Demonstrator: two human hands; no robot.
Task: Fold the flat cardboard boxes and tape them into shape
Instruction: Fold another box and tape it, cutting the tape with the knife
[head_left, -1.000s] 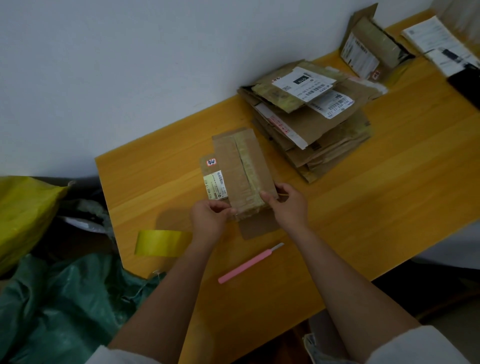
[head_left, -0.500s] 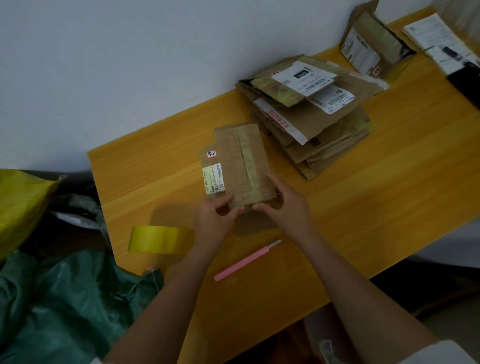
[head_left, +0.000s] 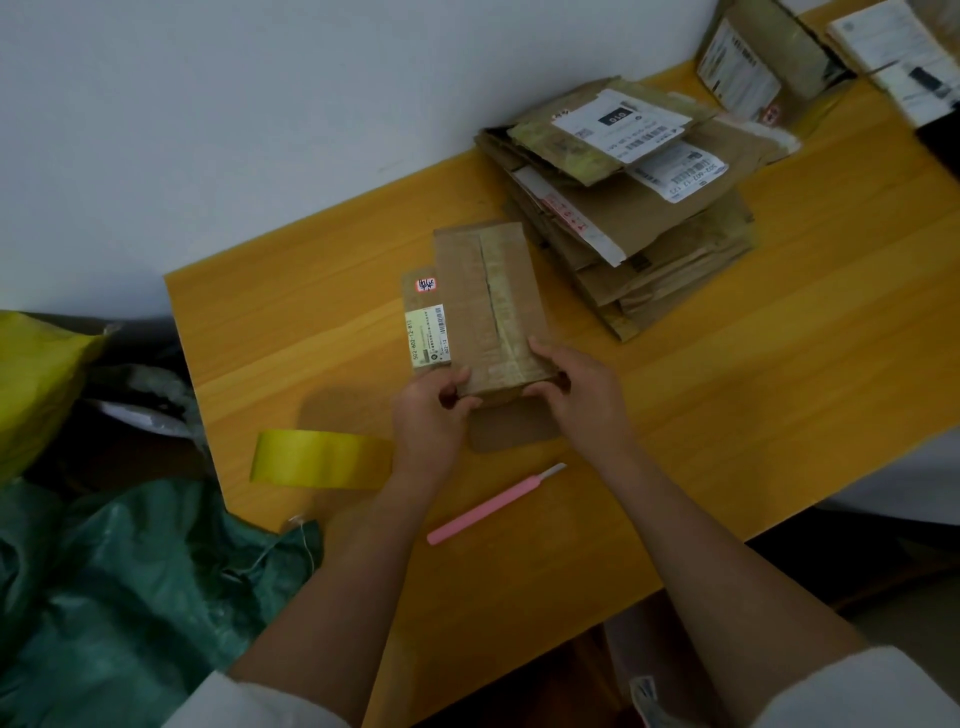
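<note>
A small brown cardboard box (head_left: 483, 301) with old tape along its middle seam lies on the wooden table (head_left: 727, 415), a white label on its left flap. My left hand (head_left: 431, 410) grips its near left corner, thumb on top. My right hand (head_left: 576, 395) grips its near right corner. A loose flap (head_left: 511, 428) sticks out toward me between the hands. A stack of flat used cardboard boxes (head_left: 628, 208) with shipping labels rests behind the box to the right. A roll of yellow tape (head_left: 317, 460) lies at the table's left edge.
A pink utility knife (head_left: 488, 506) lies on the table near my forearms. Another cardboard box (head_left: 758, 57) and papers (head_left: 893, 52) sit at the far right corner against the white wall. A green plastic sack (head_left: 130, 597) and a yellow bag (head_left: 36, 384) lie left of the table.
The near flap, tucked under half a second ago, sticks out toward me again. Both hands keep their hold on the near end of the box.
</note>
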